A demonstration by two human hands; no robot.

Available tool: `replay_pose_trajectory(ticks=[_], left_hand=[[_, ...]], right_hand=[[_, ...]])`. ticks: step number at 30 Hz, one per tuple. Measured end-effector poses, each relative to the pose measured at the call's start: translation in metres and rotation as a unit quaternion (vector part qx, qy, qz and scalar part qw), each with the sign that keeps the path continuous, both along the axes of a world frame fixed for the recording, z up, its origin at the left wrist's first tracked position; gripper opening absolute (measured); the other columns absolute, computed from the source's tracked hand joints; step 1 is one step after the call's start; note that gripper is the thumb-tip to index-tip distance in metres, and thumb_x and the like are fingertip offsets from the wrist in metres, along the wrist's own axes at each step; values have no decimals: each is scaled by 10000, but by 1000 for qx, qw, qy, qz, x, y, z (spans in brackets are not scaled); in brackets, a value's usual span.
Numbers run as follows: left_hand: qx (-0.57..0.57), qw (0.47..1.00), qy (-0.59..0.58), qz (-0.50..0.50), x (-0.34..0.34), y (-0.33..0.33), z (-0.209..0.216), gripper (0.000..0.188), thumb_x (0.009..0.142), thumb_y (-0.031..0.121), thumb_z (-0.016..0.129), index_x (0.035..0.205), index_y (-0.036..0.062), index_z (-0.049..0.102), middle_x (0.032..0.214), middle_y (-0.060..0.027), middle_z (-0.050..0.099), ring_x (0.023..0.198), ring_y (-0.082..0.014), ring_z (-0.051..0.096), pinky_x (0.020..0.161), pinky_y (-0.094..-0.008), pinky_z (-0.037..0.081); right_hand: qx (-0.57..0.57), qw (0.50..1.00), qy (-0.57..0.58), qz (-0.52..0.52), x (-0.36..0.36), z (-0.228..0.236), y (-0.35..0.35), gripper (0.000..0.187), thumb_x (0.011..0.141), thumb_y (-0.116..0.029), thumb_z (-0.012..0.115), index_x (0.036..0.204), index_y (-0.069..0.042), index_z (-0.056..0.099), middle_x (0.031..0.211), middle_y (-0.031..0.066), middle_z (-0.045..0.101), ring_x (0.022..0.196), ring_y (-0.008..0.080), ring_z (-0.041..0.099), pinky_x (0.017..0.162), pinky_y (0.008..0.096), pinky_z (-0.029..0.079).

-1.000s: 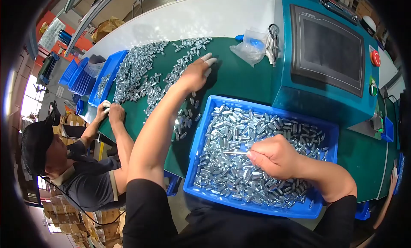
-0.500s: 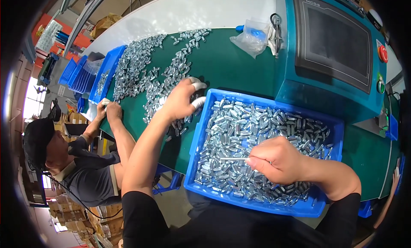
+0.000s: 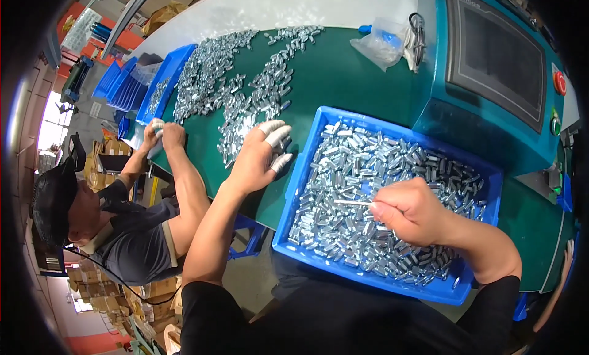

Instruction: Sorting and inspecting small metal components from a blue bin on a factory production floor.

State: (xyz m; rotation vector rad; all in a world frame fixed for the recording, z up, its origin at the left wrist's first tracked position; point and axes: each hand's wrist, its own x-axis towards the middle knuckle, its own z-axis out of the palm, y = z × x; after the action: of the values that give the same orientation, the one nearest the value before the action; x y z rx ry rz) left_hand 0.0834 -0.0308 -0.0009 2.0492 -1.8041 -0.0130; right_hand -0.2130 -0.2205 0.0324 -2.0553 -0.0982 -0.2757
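My left hand (image 3: 259,157) is over the near end of a loose pile of small silvery hexagonal metal pieces (image 3: 270,88) on the green tabletop. White covers wrap several of its fingertips, and the fingers are stretched apart; some pieces lie partly hidden beneath them. My right hand (image 3: 412,211) is closed around a thin metal rod (image 3: 352,202), its tip pointing left. That hand hovers above a blue tray (image 3: 302,171) filled with the same kind of metal pieces (image 3: 350,232).
At the left a co-worker (image 3: 132,232) has both hands at the table edge, beside a narrow blue bin (image 3: 164,85). A teal machine with a dark screen (image 3: 497,54) stands behind the tray. A clear plastic bag (image 3: 383,48) and a coiled black cable (image 3: 417,39) lie nearby.
My left hand has drawn nearer and to the left across the pile, its fingers more stretched. The right hand keeps its place over the tray with the rod. The whole view has shifted slightly.
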Motion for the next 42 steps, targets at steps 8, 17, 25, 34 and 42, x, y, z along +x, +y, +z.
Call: replay_pose_trajectory(ticks=[8,17,25,34,42], left_hand=[[-5,992,-86,94,-11,-4,-10,401,779,118,780,1155,40,666,1170,-161,608,1113,-372,545,958,-462,435],[3,987,-86,137,-8,8,-16,275,812,34,741,1083,42,689,975,-145,624,932,-349,569,835,-431,479],[-155,905,365,153,-73,26,13,172,931,-39,589,1094,11,607,1045,-115,677,904,-187,655,770,-309,523],[-162,779,600,83,-158,42,4,207,933,-83,581,1125,-26,635,961,-126,678,817,-187,694,722,-294,564],[-162,887,429,56,-154,33,-3,193,867,-131,660,1040,-46,678,1038,-137,657,856,-185,687,739,-289,570]], right_hand=[[-11,1000,21,-2,0,-5,2,246,958,-92,569,731,-20,629,607,89,586,549,255,600,536,358,466],[-22,1000,22,1,0,-6,3,264,963,-90,556,714,-15,603,595,90,564,540,243,579,537,356,455],[-5,999,36,-8,-1,-10,2,278,975,-104,544,717,-14,594,608,92,567,552,246,587,530,346,450],[21,999,24,35,0,-16,10,351,975,-128,563,639,-41,513,566,95,497,498,277,519,487,383,387],[-40,998,37,19,3,-16,8,343,947,-133,596,632,-53,485,565,116,465,518,322,499,503,421,372]])
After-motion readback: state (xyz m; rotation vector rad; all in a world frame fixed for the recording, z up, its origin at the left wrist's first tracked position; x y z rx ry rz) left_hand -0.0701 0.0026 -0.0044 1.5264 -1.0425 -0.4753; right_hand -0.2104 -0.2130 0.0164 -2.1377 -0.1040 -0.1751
